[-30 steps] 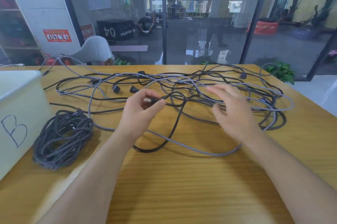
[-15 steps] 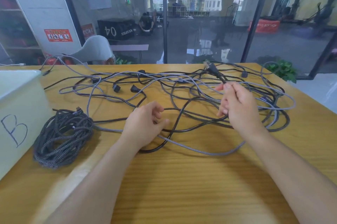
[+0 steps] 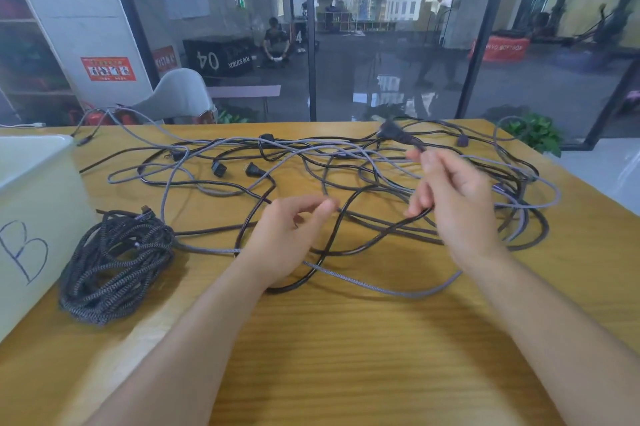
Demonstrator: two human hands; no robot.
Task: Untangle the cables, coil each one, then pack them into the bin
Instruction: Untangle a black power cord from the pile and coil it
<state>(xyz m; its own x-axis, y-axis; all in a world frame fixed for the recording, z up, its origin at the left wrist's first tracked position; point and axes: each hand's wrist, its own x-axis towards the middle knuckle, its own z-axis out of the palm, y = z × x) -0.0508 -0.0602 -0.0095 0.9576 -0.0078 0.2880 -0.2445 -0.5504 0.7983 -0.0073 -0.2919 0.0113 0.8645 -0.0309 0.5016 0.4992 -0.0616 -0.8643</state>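
Your right hand is raised over the middle of the table, fingers curled round a black cable whose plug sticks up past your fingertips toward the far edge. Your left hand sits lower and nearer the centre, thumb and forefinger closed together where the same black cable passes; whether it actually pinches the cable you cannot tell from here. The tangle of black and grey cables sprawls across the far half of the table, from the left edge to the right edge. One braided cable, already coiled, lies near the left edge, just beside the white bin marked with a B at the table's left side.
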